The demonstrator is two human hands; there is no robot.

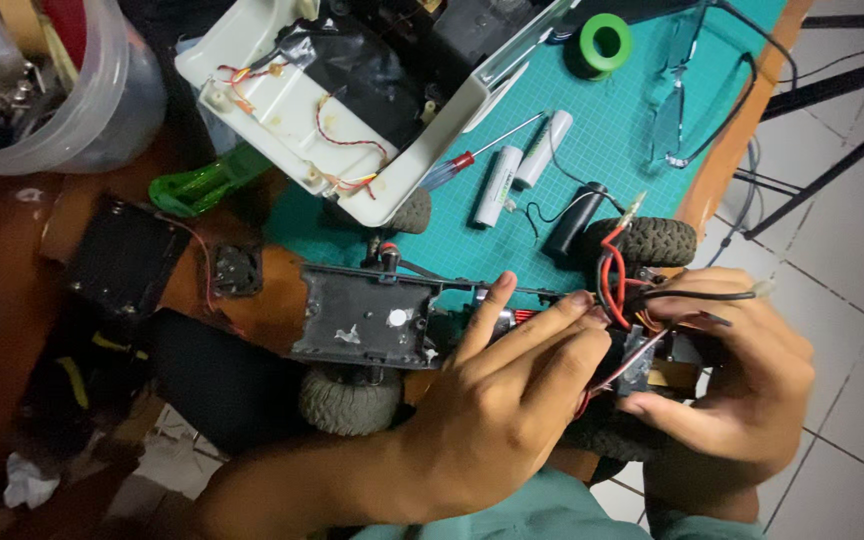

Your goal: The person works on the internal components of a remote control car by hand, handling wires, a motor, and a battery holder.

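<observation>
Both grips, left hand (492, 400) and right hand (742, 385), apparently pinch chassis (367, 318) wires (614, 280).

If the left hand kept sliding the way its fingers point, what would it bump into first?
Probably the red wires just past the left hand's fingertips, then the tyre behind them; depth is hard to judge.

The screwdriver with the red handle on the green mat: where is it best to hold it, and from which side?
Probably by the red-and-clear handle, coming from the open mat side below-right. The screwdriver lies flat; its thin shaft runs toward the white batteries, and the white car shell crowds its upper-left side.
</observation>
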